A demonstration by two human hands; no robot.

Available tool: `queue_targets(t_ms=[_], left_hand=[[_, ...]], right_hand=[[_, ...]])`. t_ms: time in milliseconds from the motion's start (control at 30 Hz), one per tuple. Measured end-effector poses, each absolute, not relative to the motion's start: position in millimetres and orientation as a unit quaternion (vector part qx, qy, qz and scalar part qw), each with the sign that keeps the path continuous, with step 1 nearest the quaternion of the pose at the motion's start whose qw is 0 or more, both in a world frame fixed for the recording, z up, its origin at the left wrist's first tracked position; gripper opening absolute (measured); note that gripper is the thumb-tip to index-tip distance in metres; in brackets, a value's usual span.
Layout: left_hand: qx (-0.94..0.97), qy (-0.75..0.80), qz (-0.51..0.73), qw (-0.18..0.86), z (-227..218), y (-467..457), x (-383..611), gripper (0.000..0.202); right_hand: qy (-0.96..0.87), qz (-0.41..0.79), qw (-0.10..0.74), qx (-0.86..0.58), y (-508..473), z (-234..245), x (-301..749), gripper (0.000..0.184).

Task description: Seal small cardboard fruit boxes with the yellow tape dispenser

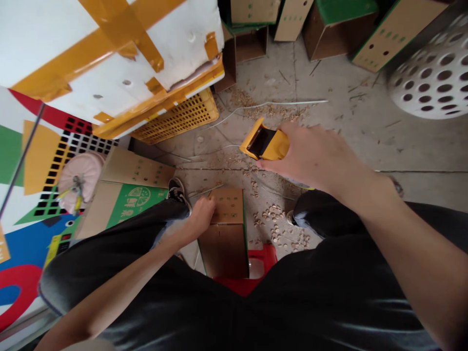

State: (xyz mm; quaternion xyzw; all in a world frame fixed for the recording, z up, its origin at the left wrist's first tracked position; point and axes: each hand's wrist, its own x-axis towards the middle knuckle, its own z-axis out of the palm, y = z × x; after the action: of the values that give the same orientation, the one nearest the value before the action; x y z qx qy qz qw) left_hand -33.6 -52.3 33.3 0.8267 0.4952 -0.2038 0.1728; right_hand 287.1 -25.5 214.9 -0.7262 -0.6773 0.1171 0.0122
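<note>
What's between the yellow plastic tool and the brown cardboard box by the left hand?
Between tool and box, the head view shows grey concrete floor scattered with small, round tan chips.

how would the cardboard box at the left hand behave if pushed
The box is probably light for its size, being cardboard. Its straight edges and flat faces suggest sliding or tipping, not rolling. The panels look fairly stiff, though cardboard may dent under hard pressure.

Over there, between the person's legs [109,243], sits a brown cardboard box [227,243], green along one edge, small green marks on its far part and a seam across it; the yellow tool [275,145], its dark hollow showing, is held tilted in the right hand [307,150], clear of the box.
</note>
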Motion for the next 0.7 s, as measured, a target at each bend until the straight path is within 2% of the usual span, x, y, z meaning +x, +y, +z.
queue_targets(t_ms=[167, 233, 433, 700], left_hand=[[0.812, 0.489, -0.227, 0.223, 23, -41, -46, 0.023], [0.812, 0.478, -0.238, 0.236, 18, -37, -51, 0.027], [0.828, 0.454, -0.214, 0.25, 12, -23, -52, 0.019], [0.828, 0.467, -0.197, 0.241, 3, -16, -51, 0.022]], right_hand=[[-0.677, 0.125, 0.014, -0.725, -26, 217, 288, 0.061], [-0.678, 0.126, 0.013, -0.724, -27, 217, 288, 0.061], [-0.679, 0.128, 0.014, -0.723, -27, 217, 288, 0.061], [-0.683, 0.122, 0.018, -0.72, -28, 217, 289, 0.06]])
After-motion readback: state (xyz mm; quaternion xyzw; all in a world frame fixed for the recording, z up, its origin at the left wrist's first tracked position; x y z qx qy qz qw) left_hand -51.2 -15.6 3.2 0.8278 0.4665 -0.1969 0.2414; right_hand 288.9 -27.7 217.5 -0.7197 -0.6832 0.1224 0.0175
